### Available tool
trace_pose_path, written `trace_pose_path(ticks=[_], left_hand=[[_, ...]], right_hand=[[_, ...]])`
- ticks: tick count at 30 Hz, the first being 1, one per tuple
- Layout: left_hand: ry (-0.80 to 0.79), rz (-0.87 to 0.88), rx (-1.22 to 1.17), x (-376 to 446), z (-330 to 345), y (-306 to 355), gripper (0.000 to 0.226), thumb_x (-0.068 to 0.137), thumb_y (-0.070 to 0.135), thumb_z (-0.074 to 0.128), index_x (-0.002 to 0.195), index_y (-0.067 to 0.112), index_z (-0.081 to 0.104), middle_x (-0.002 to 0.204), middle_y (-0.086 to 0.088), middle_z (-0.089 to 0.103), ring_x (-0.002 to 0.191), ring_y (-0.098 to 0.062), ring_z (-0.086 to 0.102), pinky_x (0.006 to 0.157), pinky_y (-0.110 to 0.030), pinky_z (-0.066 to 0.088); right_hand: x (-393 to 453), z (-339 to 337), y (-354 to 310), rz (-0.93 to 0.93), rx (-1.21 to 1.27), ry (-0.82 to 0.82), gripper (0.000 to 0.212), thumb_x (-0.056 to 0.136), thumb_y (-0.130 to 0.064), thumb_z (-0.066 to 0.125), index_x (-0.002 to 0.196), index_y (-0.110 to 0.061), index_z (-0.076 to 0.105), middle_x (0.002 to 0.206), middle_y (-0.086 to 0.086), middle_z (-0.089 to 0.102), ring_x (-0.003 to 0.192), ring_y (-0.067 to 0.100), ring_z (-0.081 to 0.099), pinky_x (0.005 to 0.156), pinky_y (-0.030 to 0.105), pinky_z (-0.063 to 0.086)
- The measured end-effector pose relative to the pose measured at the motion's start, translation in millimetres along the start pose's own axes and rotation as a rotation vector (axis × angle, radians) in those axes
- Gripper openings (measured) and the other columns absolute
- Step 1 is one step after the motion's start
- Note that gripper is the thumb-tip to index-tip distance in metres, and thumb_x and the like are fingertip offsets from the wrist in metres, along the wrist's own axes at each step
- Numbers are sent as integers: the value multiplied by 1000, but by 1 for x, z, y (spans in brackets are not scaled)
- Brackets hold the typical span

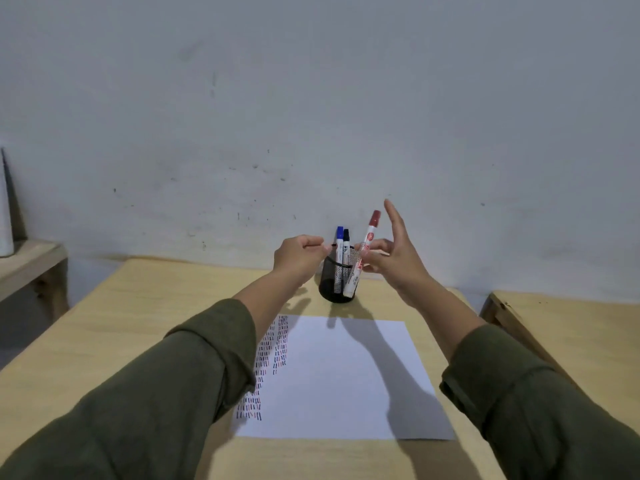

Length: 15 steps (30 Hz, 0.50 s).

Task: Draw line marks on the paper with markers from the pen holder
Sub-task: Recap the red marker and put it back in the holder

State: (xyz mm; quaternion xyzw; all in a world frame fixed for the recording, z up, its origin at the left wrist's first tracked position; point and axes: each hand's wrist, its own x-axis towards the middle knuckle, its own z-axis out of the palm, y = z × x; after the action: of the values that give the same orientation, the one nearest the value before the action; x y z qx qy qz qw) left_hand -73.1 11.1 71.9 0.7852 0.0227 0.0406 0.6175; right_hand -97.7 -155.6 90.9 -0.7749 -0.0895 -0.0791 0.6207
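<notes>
A black mesh pen holder (331, 287) stands on the wooden table beyond a white sheet of paper (343, 375). Columns of short red and blue line marks fill the paper's left part. A blue-capped marker (339, 244) and a black-capped marker (346, 245) stand upright in the holder. My right hand (394, 258) pinches a red-capped marker (363, 258), tilted, in front of the holder's right side, with the other fingers spread upward. My left hand (299, 256) hovers at the holder's left rim, fingers curled together; whether it touches the rim is unclear.
The table (138, 306) stands against a grey wall. A second wooden table (571, 327) is at the right, separated by a narrow gap. A low wooden shelf (31, 261) with a white object on it sits at the far left.
</notes>
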Motion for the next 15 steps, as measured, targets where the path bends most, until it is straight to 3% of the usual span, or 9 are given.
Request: trace_pose_path(ticks=[4,9,13,15], left_hand=[[-17,17,131,26,12,-7,44,85,31,65,127,16,60,130,-2,62,119,-17,56,94,-22,38],[-43,24,216,53,26,-16,48,86,32,64,130,16,56,135,-1,58,125,-18,52,106,-30,39],[-57,26,248,62,32,-27,49,86,31,64,131,16,55,136,-2,58,124,-19,53,105,-31,39],[-68,29,260,64,32,-33,50,85,29,65,132,17,55,135,-2,59,124,-19,53,103,-30,39]], right_hand=[[41,-7,4,-33,-116,82,86,83,6,59,138,-50,23,107,24,58,99,32,64,79,42,58],[82,-7,19,-86,-232,153,67,88,-3,58,136,-42,32,87,10,60,88,29,66,79,37,58],[97,0,36,-110,-332,142,58,88,-7,57,131,-41,41,97,7,63,87,23,64,83,41,56],[100,6,46,-116,-379,97,57,86,-5,58,130,-40,45,95,6,63,88,23,64,78,33,56]])
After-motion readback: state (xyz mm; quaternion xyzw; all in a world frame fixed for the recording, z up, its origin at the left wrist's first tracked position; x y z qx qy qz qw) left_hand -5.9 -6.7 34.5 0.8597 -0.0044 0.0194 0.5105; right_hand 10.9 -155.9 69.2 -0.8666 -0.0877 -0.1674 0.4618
